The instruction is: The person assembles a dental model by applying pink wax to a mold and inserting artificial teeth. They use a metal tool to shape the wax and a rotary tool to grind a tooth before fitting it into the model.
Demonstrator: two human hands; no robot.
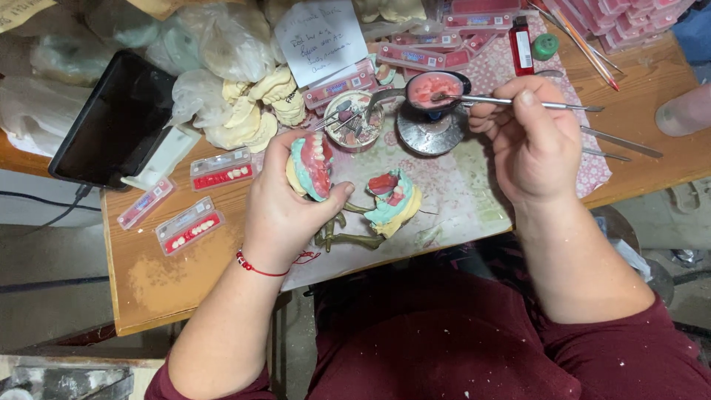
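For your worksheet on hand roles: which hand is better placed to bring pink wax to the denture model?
Probably the right hand: its metal tool already reaches into the ladle of pink wax. The left hand is occupied gripping the denture model.

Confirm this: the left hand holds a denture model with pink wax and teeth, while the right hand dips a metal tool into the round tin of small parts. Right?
Not quite. In the head view the right hand dips the metal tool into the ladle of pink wax, not the round tin. The left hand does hold the denture model.
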